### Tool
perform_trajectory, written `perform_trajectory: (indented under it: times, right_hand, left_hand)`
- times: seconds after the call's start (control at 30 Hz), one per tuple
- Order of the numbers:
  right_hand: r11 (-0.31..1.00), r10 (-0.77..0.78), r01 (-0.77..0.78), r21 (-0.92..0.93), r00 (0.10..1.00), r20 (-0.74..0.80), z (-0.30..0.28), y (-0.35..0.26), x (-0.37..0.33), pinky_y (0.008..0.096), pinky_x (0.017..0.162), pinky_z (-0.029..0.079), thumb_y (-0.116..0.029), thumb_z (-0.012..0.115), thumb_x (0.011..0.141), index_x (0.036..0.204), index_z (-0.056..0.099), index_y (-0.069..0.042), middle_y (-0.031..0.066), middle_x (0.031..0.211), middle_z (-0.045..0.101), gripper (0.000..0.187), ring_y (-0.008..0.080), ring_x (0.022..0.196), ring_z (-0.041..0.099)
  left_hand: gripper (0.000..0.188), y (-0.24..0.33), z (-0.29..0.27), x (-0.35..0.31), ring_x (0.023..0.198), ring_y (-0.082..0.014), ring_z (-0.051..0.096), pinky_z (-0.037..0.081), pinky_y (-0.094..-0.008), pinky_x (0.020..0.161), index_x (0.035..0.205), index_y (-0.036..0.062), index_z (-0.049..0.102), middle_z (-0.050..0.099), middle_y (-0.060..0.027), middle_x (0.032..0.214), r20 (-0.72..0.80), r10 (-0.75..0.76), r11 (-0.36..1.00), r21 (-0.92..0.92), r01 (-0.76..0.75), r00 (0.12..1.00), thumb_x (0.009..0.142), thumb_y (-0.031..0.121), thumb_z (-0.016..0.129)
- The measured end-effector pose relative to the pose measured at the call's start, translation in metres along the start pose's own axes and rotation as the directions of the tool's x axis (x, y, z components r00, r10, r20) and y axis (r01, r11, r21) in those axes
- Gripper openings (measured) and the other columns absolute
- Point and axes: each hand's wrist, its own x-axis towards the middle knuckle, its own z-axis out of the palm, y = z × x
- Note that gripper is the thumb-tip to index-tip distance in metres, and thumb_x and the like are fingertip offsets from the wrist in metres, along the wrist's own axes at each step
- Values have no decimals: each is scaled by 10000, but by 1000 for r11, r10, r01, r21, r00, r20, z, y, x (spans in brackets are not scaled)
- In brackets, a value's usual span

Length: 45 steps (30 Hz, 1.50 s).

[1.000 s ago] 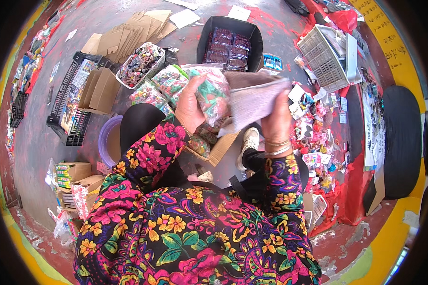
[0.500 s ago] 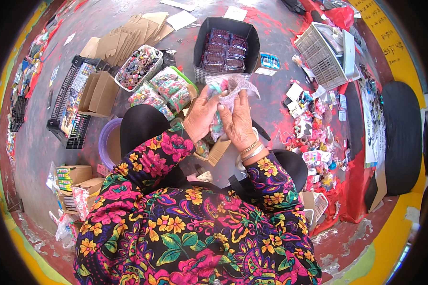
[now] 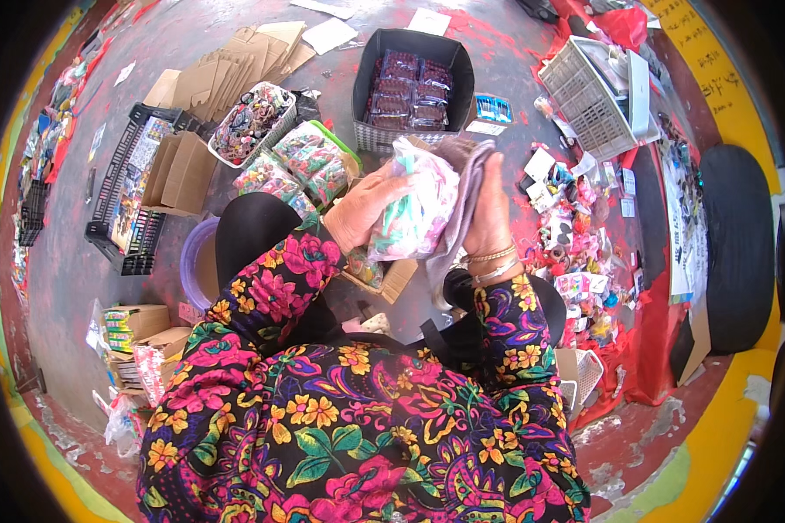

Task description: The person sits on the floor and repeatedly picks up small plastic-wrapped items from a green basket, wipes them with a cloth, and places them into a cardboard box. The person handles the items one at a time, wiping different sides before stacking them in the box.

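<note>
Head view. Landmark: the black bin (image 3: 464, 80), loaded with dark red packs (image 3: 406, 113). Bag (image 3: 410, 205), clear, pink-and-green contents, held up on the near side of the bin. Left hand (image 3: 358, 211) at the bag's left edge, fingers clamped on it, tips partly hidden. Right hand (image 3: 490, 213) at the other side; fingers upright, together, clamped on a grey cloth (image 3: 467, 161) that lies against the bag's right side. Right thumb hidden. Left of the bin: white basket (image 3: 279, 137) of trinkets; beyond it, flattened cardboard (image 3: 244, 65). Near-left of the bin: green basket (image 3: 347, 150) of packs. Just right of the bin: blue-topped box (image 3: 492, 113). Farther right: grey crate (image 3: 589, 109), tilted. Near-right of the bin: heap of trinkets (image 3: 580, 261).
</note>
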Motion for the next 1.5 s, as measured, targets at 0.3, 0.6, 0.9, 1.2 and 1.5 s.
perform_trajectory:
  times: [0.3,0.6,0.9,1.2,1.5]
  right_hand:
    - [611,-158,316,-726,947,280,-4,-11,-16,301,908,418,-425,423,936,1262,444,20,141,1104,580,552,232,1033,558]
    - [624,-280,372,-687,927,247,3,15,-7,216,638,444,-219,579,897,927,645,3,-2,745,618,234,36,700,506]
    - [578,-397,376,-724,905,152,0,4,-5,216,532,386,-183,627,866,722,623,-7,-48,611,518,228,30,596,419]
    - [996,53,-56,75,998,39,-20,-23,4,379,847,476,-418,451,930,1122,549,-55,69,988,628,422,219,881,607]
    - [801,160,48,-597,943,291,3,-24,-20,214,706,461,-169,591,884,1106,580,2,4,915,617,280,65,794,555]
  left_hand:
    - [297,-11,-19,13,903,-103,604,494,-248,773,1173,11,517,604,-56,1036,-168,-99,975,180,129,981,916,162,512]
    - [385,-12,-23,5,920,-97,582,479,-244,782,1247,4,435,577,-45,1062,42,-159,950,279,141,986,903,154,526]
    - [400,1,-14,-9,927,-93,577,464,-238,802,1237,3,463,585,-44,1060,28,-205,939,287,189,978,876,152,549]
    - [321,23,-3,-18,1184,-143,451,373,-299,985,1150,-25,566,507,-135,1258,-229,-92,959,243,148,969,861,114,558]
    - [385,19,-21,-11,1020,-115,553,446,-250,864,1208,-24,488,574,-91,1118,-6,-147,961,236,145,989,871,152,553]
